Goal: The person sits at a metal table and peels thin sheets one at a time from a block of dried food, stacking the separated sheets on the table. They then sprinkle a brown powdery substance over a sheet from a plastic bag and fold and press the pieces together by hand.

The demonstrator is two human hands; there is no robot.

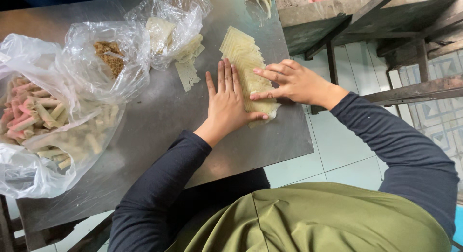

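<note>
A fanned row of thin pale-yellow pastry sheets (pixel 241 56) lies on the steel table (pixel 159 121) near its right edge. My left hand (pixel 225 102) rests flat with fingers together against the left side of the row, its thumb under the near end. My right hand (pixel 289 80) lies on the row from the right, fingers spread and pressing on the sheets. Neither hand grips anything.
A clear bag of loose sheets (pixel 171 32) sits at the back. A bag of brown crumbly filling (pixel 110 56) and a big bag of rolled sticks (pixel 38 121) stand on the left. A wooden bench frame (pixel 386 25) and tiled floor (pixel 337 150) lie right.
</note>
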